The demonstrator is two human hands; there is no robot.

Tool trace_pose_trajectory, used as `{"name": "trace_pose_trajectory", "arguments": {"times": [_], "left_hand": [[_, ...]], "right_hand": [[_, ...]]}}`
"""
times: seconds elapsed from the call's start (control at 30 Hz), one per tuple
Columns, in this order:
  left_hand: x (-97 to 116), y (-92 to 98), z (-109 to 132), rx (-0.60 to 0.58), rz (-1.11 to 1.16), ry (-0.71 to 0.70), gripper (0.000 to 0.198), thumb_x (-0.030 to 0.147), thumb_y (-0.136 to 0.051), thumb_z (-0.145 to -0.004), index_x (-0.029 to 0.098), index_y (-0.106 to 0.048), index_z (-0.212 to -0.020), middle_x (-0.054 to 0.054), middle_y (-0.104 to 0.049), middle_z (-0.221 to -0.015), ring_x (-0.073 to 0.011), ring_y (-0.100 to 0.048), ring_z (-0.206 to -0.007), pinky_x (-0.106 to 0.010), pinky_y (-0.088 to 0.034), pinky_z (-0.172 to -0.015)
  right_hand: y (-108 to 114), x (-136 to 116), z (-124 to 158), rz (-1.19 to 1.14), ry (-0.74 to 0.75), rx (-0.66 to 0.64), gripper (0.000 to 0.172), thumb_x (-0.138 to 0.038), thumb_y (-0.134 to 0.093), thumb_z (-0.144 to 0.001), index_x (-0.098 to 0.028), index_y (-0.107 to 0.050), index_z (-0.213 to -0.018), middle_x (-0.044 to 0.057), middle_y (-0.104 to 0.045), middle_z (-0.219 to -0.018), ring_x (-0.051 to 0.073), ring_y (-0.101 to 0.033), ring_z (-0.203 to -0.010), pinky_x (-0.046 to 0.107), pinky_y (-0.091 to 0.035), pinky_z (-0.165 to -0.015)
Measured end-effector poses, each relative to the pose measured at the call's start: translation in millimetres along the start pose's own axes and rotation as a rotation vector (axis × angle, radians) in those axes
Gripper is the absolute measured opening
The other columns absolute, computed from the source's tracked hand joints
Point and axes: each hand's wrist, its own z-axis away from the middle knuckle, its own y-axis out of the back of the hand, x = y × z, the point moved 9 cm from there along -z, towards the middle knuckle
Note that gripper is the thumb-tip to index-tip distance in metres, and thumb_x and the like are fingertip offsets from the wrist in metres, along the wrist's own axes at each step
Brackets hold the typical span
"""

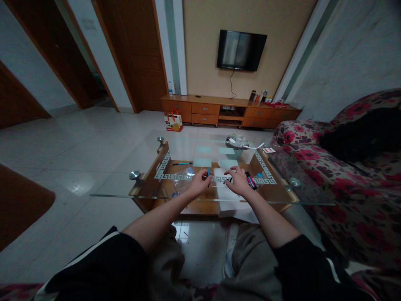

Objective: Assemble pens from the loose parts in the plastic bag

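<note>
My left hand [199,182] is curled over the glass coffee table [125,195] and pinches a small blue pen-like object [208,172] upright. Just to its right, my right hand [238,179] is bent with fingers together, pinching a small dark piece I cannot make out above a white sheet of paper [224,190]. Several markers [251,181] with red and dark barrels lie right of my right hand. A lone pen [181,164] lies farther back on the left. A clear plastic bag [183,174] lies near my left hand.
A basket [235,144] with wrappers stands at the table's far end. A floral sofa [344,175] runs along the right. A wooden TV cabinet [228,110] and a wall TV [240,50] are at the back, with a gift bag [173,120] on the tiled floor.
</note>
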Motion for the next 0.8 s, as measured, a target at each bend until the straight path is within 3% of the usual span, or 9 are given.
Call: {"name": "trace_pose_trajectory", "arguments": {"times": [0.2, 0.5, 0.8], "left_hand": [[0.7, -0.2, -0.7, 0.005, -0.011, 0.002, 0.019, 0.03, -0.062, -0.084, 0.017, -0.065, -0.097, -0.002, -0.066, -0.081, -0.0129, -0.06, -0.065, -0.023, -0.048, -0.06], [0.5, 0.2, 0.4, 0.004, 0.0, 0.002, 0.021, 0.033, -0.062, -0.084, 0.017, -0.065, -0.098, -0.001, -0.065, -0.075, -0.0134, -0.059, -0.062, -0.023, -0.047, -0.058], [2.3, 0.1, 0.6, 0.004, -0.001, -0.001, 0.019, 0.031, -0.062, -0.084, 0.017, -0.065, -0.097, -0.002, -0.065, -0.077, -0.0129, -0.059, -0.062, -0.023, -0.047, -0.058]], "right_hand": [[-6.3, -17.5, 3.8, 0.046, 0.086, -0.055, 0.031, -0.035, -0.067, -0.083, -0.028, -0.07, -0.113, 0.011, -0.042, -0.136, 0.033, -0.035, -0.12, 0.046, -0.034, -0.096], [-5.1, -30.2, 6.2, 0.083, 0.191, -0.113, 0.01, -0.029, -0.071, -0.08, -0.023, -0.077, -0.085, 0.008, -0.04, -0.144, 0.034, -0.031, -0.125, 0.049, -0.033, -0.099], [-18.1, -26.1, 6.1, 0.129, 0.209, -0.157, 0.012, -0.025, -0.067, -0.083, -0.023, -0.078, -0.082, 0.009, -0.043, -0.145, 0.034, -0.034, -0.125, 0.049, -0.034, -0.098]]}}
